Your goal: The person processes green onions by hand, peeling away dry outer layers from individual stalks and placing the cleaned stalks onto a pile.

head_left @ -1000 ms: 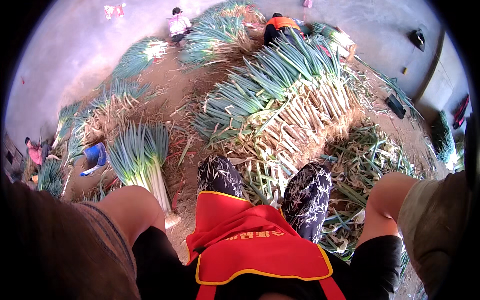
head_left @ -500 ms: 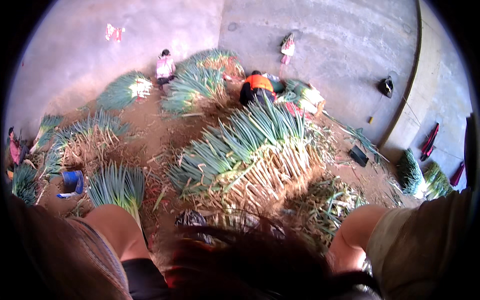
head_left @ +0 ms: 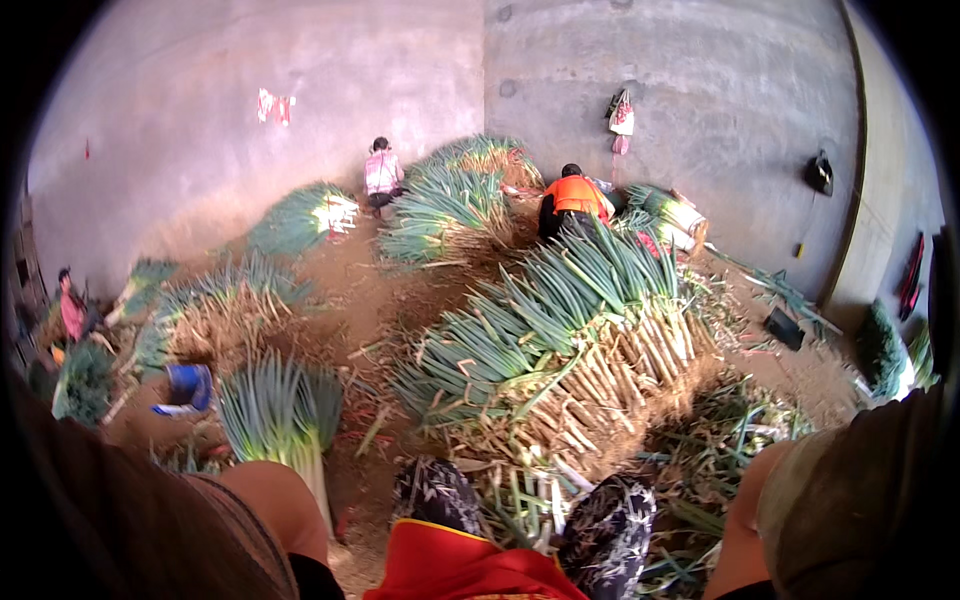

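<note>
The onion pile (head_left: 570, 350) lies ahead, a bundle (head_left: 280, 415) to its left. Dark strands no longer hide our trousers (head_left: 610, 535) and apron (head_left: 460, 567), clearing our view of the work's near side. Our hands are out of view; we cannot tell how open the fingers are, or their hold.

Piled green onions (head_left: 575, 325), red apron (head_left: 460, 565)
</note>
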The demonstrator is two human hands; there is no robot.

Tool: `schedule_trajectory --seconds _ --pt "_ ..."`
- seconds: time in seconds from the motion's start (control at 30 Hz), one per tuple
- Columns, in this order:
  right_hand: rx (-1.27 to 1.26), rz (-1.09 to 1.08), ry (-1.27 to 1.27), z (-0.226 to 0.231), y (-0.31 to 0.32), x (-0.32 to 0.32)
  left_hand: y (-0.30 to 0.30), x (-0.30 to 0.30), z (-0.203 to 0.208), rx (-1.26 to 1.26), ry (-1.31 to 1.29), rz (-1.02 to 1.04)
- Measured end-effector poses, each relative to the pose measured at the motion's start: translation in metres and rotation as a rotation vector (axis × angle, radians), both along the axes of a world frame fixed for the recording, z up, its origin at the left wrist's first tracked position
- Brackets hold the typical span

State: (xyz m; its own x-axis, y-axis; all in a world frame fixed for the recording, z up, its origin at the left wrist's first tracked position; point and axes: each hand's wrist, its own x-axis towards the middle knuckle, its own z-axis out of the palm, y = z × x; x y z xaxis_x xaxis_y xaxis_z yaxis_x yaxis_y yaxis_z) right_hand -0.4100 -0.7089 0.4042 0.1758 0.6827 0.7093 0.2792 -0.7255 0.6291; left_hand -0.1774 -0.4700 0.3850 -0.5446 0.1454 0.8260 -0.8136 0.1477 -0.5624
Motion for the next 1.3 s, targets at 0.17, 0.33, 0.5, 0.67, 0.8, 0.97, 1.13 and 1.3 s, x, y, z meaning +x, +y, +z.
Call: schedule_trajectory --seconds 0.17,0.33,0.5,0.67,0.8,0.97,1.13,1.3 --pt "-0.002 0.038 0.000 -0.009 -0.003 0.019 -0.001 0.009 -0.013 0.000 0.032 0.008" --pt "0.007 0.041 -0.018 -0.016 -0.001 0.030 -0.009 0.016 -0.022 -0.017 0.058 -0.080" --pt "0.189 0.001 -0.157 -0.036 -0.030 0.049 -0.057 0.038 -0.046 -0.013 0.204 -0.254" --pt "0.710 -0.452 -0.043 -0.146 -0.129 0.160 -0.114 0.100 -0.107 0.216 0.711 -0.117" --pt "1.057 -0.830 0.413 -0.333 -0.275 0.211 -0.231 0.161 -0.191 0.692 1.108 -0.127" --pt "1.401 -1.128 0.860 -0.537 -0.334 0.247 -0.291 0.224 -0.343 1.100 1.452 -0.100" --pt "1.505 -1.405 1.040 -0.658 -0.339 0.246 -0.305 0.239 -0.364 1.376 1.485 0.057" --pt "1.416 -1.451 1.225 -0.650 -0.340 0.260 -0.306 0.248 -0.370 1.346 1.522 -0.023"
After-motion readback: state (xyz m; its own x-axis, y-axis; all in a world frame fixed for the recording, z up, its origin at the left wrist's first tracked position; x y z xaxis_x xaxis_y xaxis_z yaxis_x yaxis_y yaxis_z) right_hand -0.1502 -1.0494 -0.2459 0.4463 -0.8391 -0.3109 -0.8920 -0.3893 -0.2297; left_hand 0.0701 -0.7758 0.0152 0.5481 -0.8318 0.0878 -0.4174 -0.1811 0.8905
